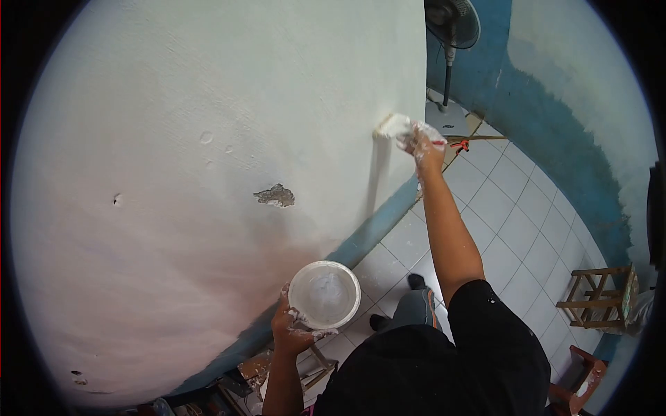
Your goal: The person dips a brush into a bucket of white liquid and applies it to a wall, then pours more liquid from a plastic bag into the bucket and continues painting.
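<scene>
My right hand point(423, 147), spotted with white paint, is closed around a paintbrush point(395, 126) whose bristles are white. The bristle end meets the pale wall point(312, 90) near its right edge. My left hand point(293, 331), also smeared with white, grips a round white tub point(355, 284) from its left side and below. A thin whitish layer shows inside the tub, which is held in front of the wall's lower part. Left of the brush, a broken grey patch point(276, 195) in the plaster stands out.
A fan point(454, 28) stands at the back beside a blue-and-white wall point(555, 118). Wooden stool point(600, 301) and reddish-brown stool point(579, 381) are at right on the tiled floor point(492, 208). A red-handled tool point(460, 146) lies near the corner. Assorted items sit below my left arm.
</scene>
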{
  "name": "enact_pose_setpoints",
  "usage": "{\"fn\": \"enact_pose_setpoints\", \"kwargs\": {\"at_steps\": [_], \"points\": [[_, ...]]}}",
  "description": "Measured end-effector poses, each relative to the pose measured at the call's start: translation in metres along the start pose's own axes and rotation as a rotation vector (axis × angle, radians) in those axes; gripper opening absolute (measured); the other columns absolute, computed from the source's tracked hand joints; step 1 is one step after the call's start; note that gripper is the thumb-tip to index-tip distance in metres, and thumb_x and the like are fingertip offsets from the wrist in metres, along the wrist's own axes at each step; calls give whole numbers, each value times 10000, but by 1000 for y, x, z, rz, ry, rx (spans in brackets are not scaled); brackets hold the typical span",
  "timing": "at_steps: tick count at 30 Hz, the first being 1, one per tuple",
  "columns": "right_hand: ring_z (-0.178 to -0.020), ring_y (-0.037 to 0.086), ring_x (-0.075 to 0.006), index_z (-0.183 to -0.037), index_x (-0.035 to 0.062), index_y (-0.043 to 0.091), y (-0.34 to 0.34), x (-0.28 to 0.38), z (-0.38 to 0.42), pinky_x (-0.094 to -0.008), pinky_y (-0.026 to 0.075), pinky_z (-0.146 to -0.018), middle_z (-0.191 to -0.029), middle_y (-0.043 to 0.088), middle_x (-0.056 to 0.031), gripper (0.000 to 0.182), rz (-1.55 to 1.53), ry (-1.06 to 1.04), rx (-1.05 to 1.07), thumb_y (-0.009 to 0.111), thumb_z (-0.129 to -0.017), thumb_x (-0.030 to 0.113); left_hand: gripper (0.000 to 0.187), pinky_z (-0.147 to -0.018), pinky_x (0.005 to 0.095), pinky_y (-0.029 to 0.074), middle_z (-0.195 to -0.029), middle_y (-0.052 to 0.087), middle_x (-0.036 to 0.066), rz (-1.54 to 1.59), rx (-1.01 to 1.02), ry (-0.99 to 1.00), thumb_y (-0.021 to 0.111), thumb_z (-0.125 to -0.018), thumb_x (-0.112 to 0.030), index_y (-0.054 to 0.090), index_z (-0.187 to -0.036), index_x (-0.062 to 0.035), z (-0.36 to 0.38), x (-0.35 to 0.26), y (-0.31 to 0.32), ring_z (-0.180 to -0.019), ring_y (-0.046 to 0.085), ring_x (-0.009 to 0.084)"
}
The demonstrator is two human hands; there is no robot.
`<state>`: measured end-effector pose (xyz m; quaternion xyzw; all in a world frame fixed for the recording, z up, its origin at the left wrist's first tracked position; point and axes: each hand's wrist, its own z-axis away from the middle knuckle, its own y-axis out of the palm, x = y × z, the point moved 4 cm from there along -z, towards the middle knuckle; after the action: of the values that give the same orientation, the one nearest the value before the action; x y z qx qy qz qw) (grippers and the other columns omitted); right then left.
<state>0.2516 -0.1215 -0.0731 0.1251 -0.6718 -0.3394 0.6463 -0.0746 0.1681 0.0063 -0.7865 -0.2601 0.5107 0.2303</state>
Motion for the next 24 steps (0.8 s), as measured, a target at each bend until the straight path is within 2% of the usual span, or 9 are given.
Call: {"fn": "enact_pose_setpoints", "kwargs": {"at_steps": [3, 5, 7, 9, 12, 15, 19, 21, 24], "points": [[-804, 650, -219, -1083, -20, 539, -2, 10, -3, -279, 533, -718, -990, 628, -136, 339, -116, -3, 33, 543, -899, 265, 971, -943, 390, 423, -1165, 540, 226, 27, -6, -42, 887, -436, -400, 483, -1148, 122, -1, 2, 4, -1067, 554, 294], [-789, 646, -211, -1104, 2, 534, -40, -32, -4, -286, 537, -696, -1004, 627, -121, 320, -55, -30, -7, 560, -890, 238, 1000, -938, 385, 427, -1156, 547, 212, 108, -69, -40, 889, -448, -388, 447, -1180, 131, -10, -3, 9, -1056, 558, 279], [-779, 643, -209, -1102, 28, 539, -71, -91, 8, -312, 543, -672, -1003, 630, -105, 289, 93, -82, -62, 587, -874, 199, 1016, -933, 380, 430, -1148, 550, 204, 122, -11, -63, 888, -456, -392, 428, -1192, 136, -31, -6, 20, -1046, 561, 272], [-771, 646, -217, -1070, 37, 555, -84, -132, 14, -347, 553, -636, -991, 635, -100, 251, -44, 82, -113, 610, -857, 156, 1005, -929, 395, 431, -1149, 546, 205, 132, 26, -82, 885, -471, -402, 432, -1198, 124, -34, 8, 30, -1039, 563, 285], [-765, 651, -235, -1045, 12, 553, -92, -140, -27, -347, 562, -613, -995, 632, -118, 240, 317, 101, -111, 618, -845, 127, 988, -957, 421, 404, -1176, 532, 228, 190, 81, -155, 880, -476, -418, 450, -1202, 96, -48, 29, 53, -1074, 546, 324], [-747, 651, -245, -1060, -34, 545, -5, 18, -10, -340, 570, -676, -957, 625, -127, 240, -30, 19, -51, 547, -872, 115, 932, -985, 446, 370, -1206, 509, 256, 167, 93, -167, 880, -482, -409, 485, -1176, 71, -42, 46, 71, -1121, 515, 356], [-747, 655, -284, -1099, -47, 514, 5, 39, -52, -347, 572, -683, -1003, 608, -157, 323, -400, -139, 66, 557, -872, 179, 876, -997, 461, 354, -1218, 496, 277, 59, 129, -159, 881, -490, -396, 514, -1143, 59, -77, 55, 76, -1139, 502, 370], [-758, 653, -290, -1104, -44, 513, -23, -23, -60, -349, 571, -680, -1003, 607, -163, 345, -436, -59, -53, 565, -870, 204, 871, -998, 465, 352, -1213, 498, 278, 40, 110, -113, 881, -494, -391, 516, -1144, 61, -83, 62, 79, -1128, 512, 367], [-757, 648, -273, -1089, -17, 528, -86, -112, -45, -345, 572, -660, -972, 615, -152, 318, -416, 91, -316, 573, -862, 200, 877, -996, 468, 354, -1208, 502, 275, 165, 24, -230, 882, -491, -390, 515, -1149, 59, -86, 63, 82, -1117, 520, 362]]}}
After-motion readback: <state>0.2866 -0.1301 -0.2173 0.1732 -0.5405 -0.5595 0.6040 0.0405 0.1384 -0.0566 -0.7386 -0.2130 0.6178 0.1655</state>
